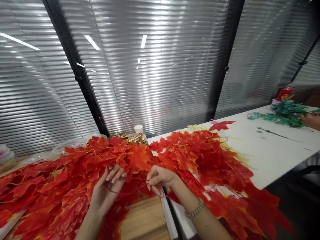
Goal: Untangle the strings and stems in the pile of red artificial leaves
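Note:
A thick heap of red and orange artificial maple leaves [195, 150] on vines covers the tables in front of me. My left hand [108, 190] is raised palm up over the leaves, its fingers curled onto a thin red vine stem. My right hand [158, 178], with a beaded bracelet on its wrist, pinches the same thin red stem [135, 181], which runs between both hands and loops below the right fingers. An orange leaf [138, 156] stands just above the gap between the hands.
A white paper cup [138, 129] and gold-wrapped packets [132, 137] stand behind the leaves near the blinds. On the white table [275, 153] at right lie green artificial foliage [285, 113] and a thin stem; another person's hand [311, 120] rests there. A wooden tabletop [145, 220] shows below my hands.

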